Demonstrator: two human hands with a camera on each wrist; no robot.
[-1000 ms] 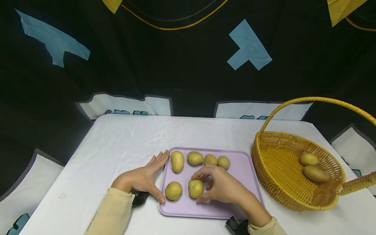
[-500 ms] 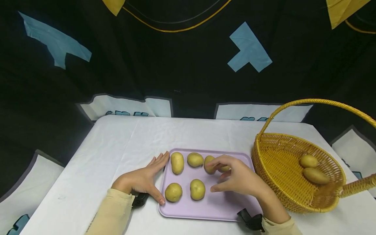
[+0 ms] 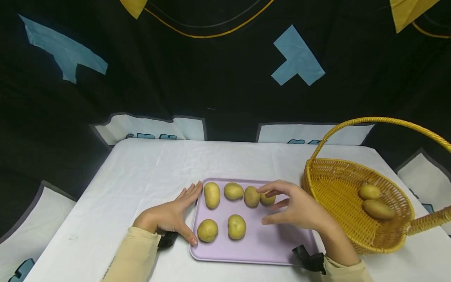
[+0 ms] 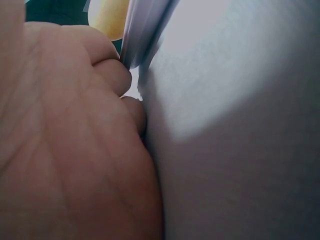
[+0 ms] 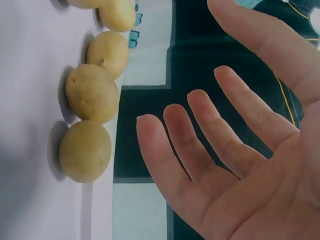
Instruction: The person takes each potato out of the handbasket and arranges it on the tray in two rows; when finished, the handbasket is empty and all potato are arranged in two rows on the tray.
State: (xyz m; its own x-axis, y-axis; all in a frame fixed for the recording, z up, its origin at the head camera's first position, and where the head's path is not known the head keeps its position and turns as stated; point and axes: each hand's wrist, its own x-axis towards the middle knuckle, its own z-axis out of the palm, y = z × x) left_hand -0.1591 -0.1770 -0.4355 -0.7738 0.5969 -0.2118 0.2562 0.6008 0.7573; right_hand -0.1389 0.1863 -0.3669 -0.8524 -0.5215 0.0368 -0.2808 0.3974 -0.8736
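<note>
Several potatoes lie on a lilac tray (image 3: 260,250). Across its far side run a long potato (image 3: 212,195), an oval one (image 3: 233,191), a rounder one (image 3: 251,196) and a small potato (image 3: 267,199), partly hidden by fingers. Nearer the front are two round potatoes, the left one (image 3: 207,230) and the right one (image 3: 237,227). My left hand (image 3: 172,213) rests spread at the tray's left edge, thumb and fingertips at the rim. Over the tray's right part hovers my right hand (image 3: 294,205), fingers apart and holding nothing; the right wrist view shows its bare palm beside the row of potatoes (image 5: 92,92).
To the right of the tray stands a yellow wicker basket (image 3: 327,219) with a tall arched handle (image 3: 387,119). Two potatoes (image 3: 377,208) lie inside it. A white cloth covers the table (image 3: 141,168), and a dark curtain (image 3: 211,86) hangs behind.
My right hand has let go of the front right potato and moved right and a little away from me, above the tray. The left hand has stayed at the rim.
</note>
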